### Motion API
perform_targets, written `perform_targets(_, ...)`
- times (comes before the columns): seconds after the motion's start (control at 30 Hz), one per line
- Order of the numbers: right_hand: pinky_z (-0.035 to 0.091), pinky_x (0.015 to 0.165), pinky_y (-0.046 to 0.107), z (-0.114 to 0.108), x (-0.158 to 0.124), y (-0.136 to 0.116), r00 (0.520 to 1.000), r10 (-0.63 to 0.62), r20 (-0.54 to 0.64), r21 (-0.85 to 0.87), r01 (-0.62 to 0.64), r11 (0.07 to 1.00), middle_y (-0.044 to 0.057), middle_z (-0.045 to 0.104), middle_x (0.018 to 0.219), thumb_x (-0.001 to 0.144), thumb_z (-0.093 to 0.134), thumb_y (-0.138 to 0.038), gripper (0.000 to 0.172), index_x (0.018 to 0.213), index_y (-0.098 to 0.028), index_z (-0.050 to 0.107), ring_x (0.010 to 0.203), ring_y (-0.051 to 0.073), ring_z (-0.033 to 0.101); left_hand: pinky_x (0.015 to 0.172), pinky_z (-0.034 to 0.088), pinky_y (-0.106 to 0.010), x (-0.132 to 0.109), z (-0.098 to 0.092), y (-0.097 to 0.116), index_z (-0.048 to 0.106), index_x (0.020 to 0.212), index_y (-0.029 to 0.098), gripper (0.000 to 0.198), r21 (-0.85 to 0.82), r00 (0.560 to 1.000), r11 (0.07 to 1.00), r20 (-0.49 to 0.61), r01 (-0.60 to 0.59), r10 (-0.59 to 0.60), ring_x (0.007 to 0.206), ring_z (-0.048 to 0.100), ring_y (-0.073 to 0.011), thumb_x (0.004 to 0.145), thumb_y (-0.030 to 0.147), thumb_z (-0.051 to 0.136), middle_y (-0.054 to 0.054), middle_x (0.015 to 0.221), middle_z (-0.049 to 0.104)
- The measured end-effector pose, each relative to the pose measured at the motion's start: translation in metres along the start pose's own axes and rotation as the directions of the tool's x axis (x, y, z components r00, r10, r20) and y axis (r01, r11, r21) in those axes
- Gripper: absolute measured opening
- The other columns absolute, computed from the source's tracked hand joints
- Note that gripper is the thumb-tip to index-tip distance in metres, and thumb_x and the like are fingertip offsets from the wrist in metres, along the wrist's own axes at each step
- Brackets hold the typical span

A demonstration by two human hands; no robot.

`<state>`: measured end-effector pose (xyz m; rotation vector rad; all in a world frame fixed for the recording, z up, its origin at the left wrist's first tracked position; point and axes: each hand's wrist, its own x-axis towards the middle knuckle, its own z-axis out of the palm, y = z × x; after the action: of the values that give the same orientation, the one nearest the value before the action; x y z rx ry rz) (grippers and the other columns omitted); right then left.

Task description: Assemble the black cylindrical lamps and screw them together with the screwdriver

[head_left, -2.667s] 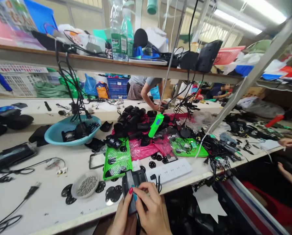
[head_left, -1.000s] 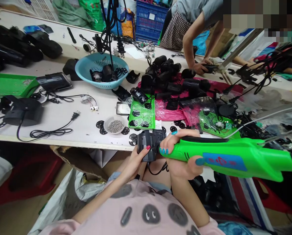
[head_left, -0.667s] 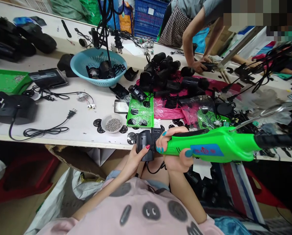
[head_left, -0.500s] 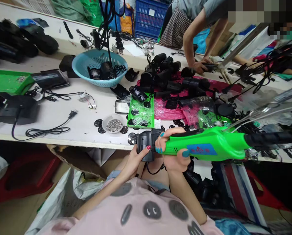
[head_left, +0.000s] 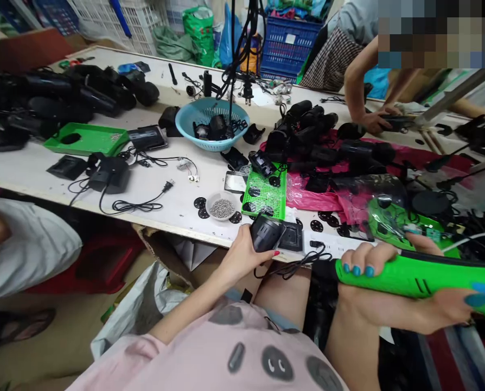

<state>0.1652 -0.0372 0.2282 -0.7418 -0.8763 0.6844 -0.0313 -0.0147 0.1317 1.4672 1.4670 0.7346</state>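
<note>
My left hand (head_left: 244, 252) is wrapped round a black plastic housing (head_left: 266, 233) at the table's front edge, thumb along its near side. From the housing a black cord (head_left: 295, 266) trails over the edge. Beside it lies a square black plastic part (head_left: 292, 237). My right hand (head_left: 389, 308) grips a bright green electric screwdriver (head_left: 421, 276), held sideways to the right of the housing and apart from it. A white bowl of small metal screws (head_left: 222, 208) and a green perforated tray (head_left: 284, 201) sit just beyond my left hand.
A blue colander (head_left: 181, 126) holds black parts under hanging cords. Black housings (head_left: 307, 136) pile up on pink plastic (head_left: 319, 200). To the left are a corded black unit (head_left: 109, 175) and a green tray (head_left: 85, 149). A co-worker's hands (head_left: 375, 122) work across the table.
The green screwdriver and my right hand have moved right, away from the housing. My left hand has tilted the housing, still holding it. The view has swung left.
</note>
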Motion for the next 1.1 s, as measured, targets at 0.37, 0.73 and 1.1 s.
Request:
perform_targets(0.37, 0.039, 0.038, 0.026, 0.006, -0.013, 0.013, 0.992, 0.13, -0.003, -0.059, -0.13, 0.99, -0.006, 0.053, 0.05, 0.078, 0.06, -0.058, 0.045, 0.102, -0.02, 0.058, 0.04, 0.014, 0.042, 0.1, 0.047, -0.048, 0.011, -0.014, 0.017, 0.047, 0.138, 0.007, 0.071, 0.427, 0.985, 0.892, 0.144, -0.147, 0.094, 0.123, 0.055, -0.0379, 0.091, 0.06, 0.055, -0.022, 0.13, 0.057)
perform_targets(0.73, 0.039, 0.037, 0.027, 0.004, -0.01, 0.015, 0.994, 0.094, -0.05, -0.096, -0.098, 0.991, -0.006, 0.052, 0.049, 0.077, 0.061, -0.056, 0.041, 0.097, -0.02, 0.06, 0.039, 0.015, 0.043, 0.088, 0.051, -0.038, 0.12, -0.11, -0.025, 0.066, 0.065, 0.014, 0.011, 0.491, 0.991, 0.867, 0.129, -0.081, 0.02, 0.086, 0.068, -0.023, 0.07, 0.005, 0.071, -0.008, 0.079, 0.072)
perform_targets(1.1, 0.039, 0.038, 0.027, 0.005, -0.011, 0.016, 0.99, 0.117, -0.08, -0.122, -0.126, 0.985, -0.006, 0.051, 0.048, 0.077, 0.06, -0.055, 0.039, 0.096, -0.021, 0.061, 0.04, 0.014, 0.043, 0.075, 0.06, -0.037, 0.113, -0.133, -0.042, 0.073, 0.078, 0.013, 0.02, -0.067, 0.977, 0.99, 0.182, 0.125, -0.111, 0.072, 0.075, -0.025, 0.073, 0.032, 0.075, -0.012, 0.075, 0.077)
